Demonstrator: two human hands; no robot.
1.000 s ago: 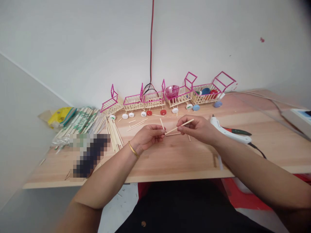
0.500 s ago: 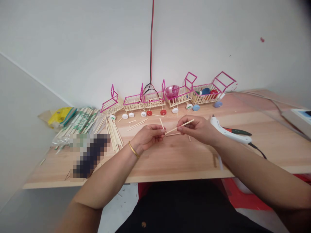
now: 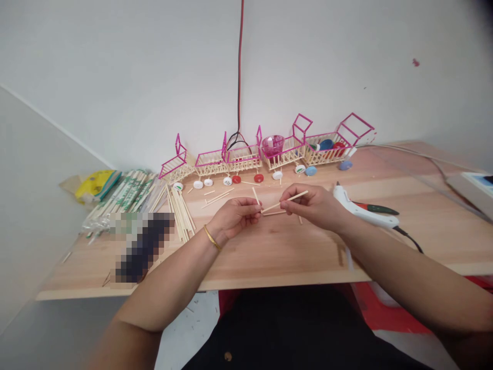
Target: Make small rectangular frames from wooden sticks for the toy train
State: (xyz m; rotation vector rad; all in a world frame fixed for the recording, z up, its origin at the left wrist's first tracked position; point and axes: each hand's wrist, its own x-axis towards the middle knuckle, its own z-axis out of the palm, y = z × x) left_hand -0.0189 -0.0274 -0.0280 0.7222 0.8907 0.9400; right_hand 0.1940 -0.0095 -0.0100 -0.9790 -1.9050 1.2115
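Over the middle of the wooden table (image 3: pixel 277 252), my left hand (image 3: pixel 234 216) pinches a short wooden stick (image 3: pixel 256 196) that points up and away. My right hand (image 3: pixel 316 204) pinches a longer thin stick (image 3: pixel 287 200) that slants down to the left, its lower end meeting the short stick at my left fingertips. Another stick (image 3: pixel 275 213) lies flat on the table just under both hands. A gold bangle (image 3: pixel 211 238) circles my left wrist.
A white glue gun (image 3: pixel 365 213) with a black cord lies right of my right hand. A row of pink-and-wood stick carts (image 3: pixel 265 151) with bottle-cap wheels stands along the wall. Bundled chopsticks (image 3: pixel 131 198) and loose sticks (image 3: pixel 181 213) lie at the left.
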